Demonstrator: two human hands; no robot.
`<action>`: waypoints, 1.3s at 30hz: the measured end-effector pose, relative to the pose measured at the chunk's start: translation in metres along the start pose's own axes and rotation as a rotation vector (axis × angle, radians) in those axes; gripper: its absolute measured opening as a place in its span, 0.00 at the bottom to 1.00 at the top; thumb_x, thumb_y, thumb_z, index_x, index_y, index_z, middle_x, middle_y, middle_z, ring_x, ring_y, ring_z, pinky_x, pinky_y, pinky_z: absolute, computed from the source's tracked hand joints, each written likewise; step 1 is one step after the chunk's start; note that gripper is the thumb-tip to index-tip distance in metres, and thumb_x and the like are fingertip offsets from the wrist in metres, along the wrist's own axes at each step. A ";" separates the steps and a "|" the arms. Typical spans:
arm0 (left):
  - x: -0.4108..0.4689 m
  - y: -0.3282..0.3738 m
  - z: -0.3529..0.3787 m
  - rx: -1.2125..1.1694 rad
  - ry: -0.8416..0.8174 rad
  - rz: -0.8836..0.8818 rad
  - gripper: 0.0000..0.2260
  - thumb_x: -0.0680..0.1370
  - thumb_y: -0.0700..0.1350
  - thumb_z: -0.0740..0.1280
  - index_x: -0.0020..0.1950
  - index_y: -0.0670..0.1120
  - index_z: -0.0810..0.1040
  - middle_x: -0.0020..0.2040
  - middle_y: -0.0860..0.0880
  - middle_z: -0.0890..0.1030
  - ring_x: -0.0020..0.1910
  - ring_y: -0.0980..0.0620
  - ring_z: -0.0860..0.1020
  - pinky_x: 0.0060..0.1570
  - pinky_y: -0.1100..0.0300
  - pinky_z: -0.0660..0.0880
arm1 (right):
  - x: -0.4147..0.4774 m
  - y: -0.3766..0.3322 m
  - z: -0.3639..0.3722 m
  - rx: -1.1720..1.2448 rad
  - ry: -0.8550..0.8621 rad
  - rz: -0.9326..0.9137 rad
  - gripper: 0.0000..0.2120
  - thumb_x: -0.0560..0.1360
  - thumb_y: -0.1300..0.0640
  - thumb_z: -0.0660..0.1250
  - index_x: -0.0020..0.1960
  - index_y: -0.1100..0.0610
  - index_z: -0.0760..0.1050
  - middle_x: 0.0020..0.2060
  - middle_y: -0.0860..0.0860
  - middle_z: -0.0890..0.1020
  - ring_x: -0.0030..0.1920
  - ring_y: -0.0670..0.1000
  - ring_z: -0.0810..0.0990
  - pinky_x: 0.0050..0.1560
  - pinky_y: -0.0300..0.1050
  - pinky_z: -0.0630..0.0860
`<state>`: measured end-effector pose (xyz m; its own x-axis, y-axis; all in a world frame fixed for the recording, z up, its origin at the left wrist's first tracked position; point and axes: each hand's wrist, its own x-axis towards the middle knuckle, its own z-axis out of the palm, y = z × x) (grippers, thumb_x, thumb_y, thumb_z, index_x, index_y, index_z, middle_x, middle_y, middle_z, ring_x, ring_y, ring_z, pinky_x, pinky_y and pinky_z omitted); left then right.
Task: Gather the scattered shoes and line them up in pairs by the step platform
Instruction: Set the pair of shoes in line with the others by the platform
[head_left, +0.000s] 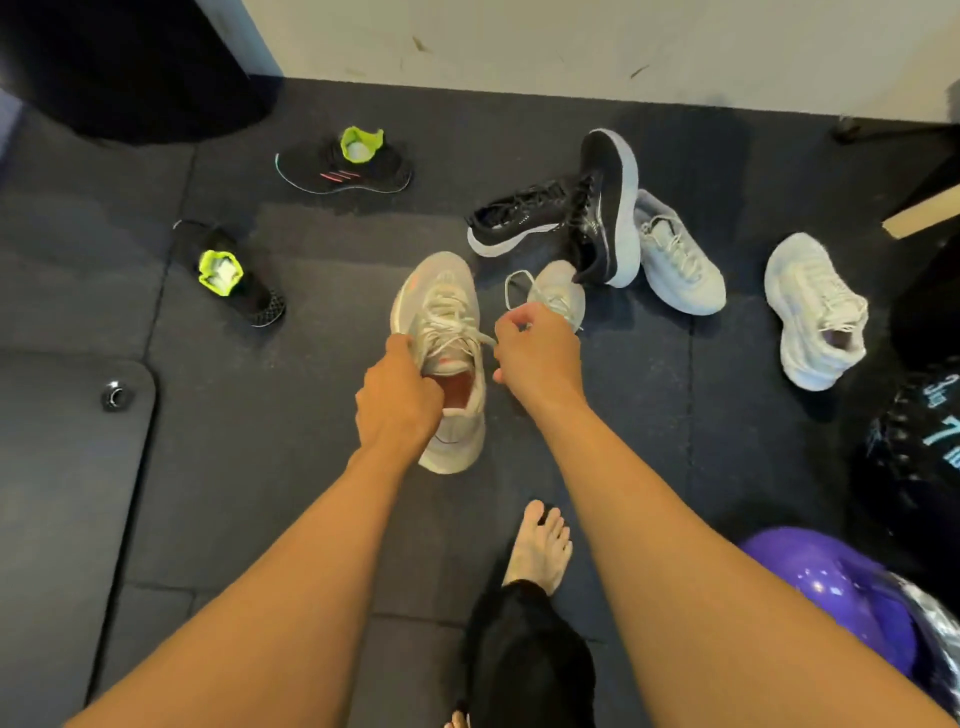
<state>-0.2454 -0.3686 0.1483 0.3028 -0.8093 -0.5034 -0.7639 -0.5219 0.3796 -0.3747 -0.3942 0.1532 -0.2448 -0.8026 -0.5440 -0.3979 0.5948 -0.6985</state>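
Observation:
My left hand (397, 395) grips the collar of a cream sneaker with orange lining (441, 312) in the middle of the dark floor. My right hand (537, 351) closes on its matching cream sneaker (558, 291), mostly hidden beneath the hand and a black shoe. Two black sneakers with white soles (519, 221) (608, 208) lie just beyond, one tipped on its side. Two white sneakers (675, 254) (815, 312) sit to the right. Two black sneakers with neon-green lining (345, 163) (231, 273) lie at the left.
A dark raised platform with a rounded corner (62, 467) fills the left edge. A white wall (571, 41) runs along the back. A purple ball (831, 587) and a black medicine ball (914, 457) sit at the right. My bare foot (540, 545) stands on the floor.

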 end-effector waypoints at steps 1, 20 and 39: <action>0.013 -0.001 0.001 -0.022 -0.011 -0.038 0.21 0.74 0.38 0.59 0.68 0.46 0.65 0.60 0.38 0.76 0.55 0.34 0.75 0.48 0.49 0.70 | 0.014 0.003 0.001 -0.058 -0.006 0.008 0.07 0.77 0.57 0.58 0.48 0.52 0.75 0.46 0.53 0.82 0.49 0.58 0.81 0.53 0.53 0.75; 0.160 -0.093 0.123 -0.022 -0.158 -0.121 0.23 0.79 0.40 0.55 0.73 0.53 0.64 0.65 0.42 0.74 0.62 0.38 0.72 0.56 0.48 0.69 | 0.158 0.131 0.072 -0.741 -0.238 0.317 0.20 0.76 0.55 0.63 0.67 0.56 0.69 0.63 0.57 0.74 0.58 0.61 0.76 0.56 0.54 0.77; 0.125 -0.083 0.101 0.452 -0.671 0.075 0.26 0.76 0.38 0.61 0.68 0.54 0.54 0.59 0.38 0.73 0.47 0.39 0.80 0.50 0.46 0.80 | 0.129 0.026 0.020 -0.710 -0.499 0.476 0.25 0.72 0.61 0.69 0.69 0.58 0.69 0.62 0.58 0.74 0.57 0.60 0.79 0.58 0.52 0.77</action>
<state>-0.2017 -0.3993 -0.0244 -0.0546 -0.4291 -0.9016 -0.9683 -0.1978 0.1528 -0.3987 -0.4812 0.0559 -0.1812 -0.2783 -0.9432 -0.8325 0.5541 -0.0036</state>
